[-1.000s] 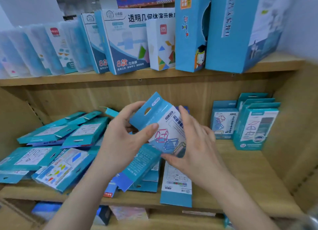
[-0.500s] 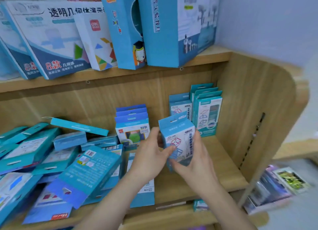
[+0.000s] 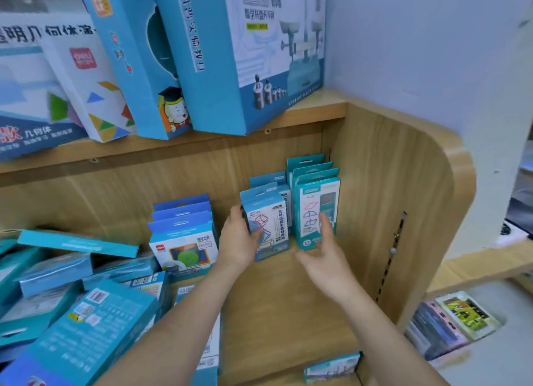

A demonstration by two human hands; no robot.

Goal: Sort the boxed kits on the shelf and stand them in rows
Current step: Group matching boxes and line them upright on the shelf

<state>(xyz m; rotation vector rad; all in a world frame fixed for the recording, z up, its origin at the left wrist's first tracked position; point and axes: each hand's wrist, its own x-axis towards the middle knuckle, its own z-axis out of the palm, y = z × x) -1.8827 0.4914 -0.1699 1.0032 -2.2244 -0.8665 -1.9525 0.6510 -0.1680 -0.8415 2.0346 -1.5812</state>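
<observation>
A blue boxed kit with a cube drawing stands upright on the wooden shelf, in front of another like it. My left hand grips its left side, thumb across the front. My right hand hovers open just right of it, fingers spread in front of a row of teal kits standing by the shelf's side wall. A row of darker blue kits stands to the left. Several kits lie in a loose pile at the shelf's left.
Large boxes stand on the upper shelf. The curved wooden side panel closes the shelf on the right. A small box sits below the shelf's front edge. Books lie low at the right.
The cube-drawing kit went from both hands to standing on the shelf beside the teal row. My right hand has let go and opened. The view swung right and closer.
</observation>
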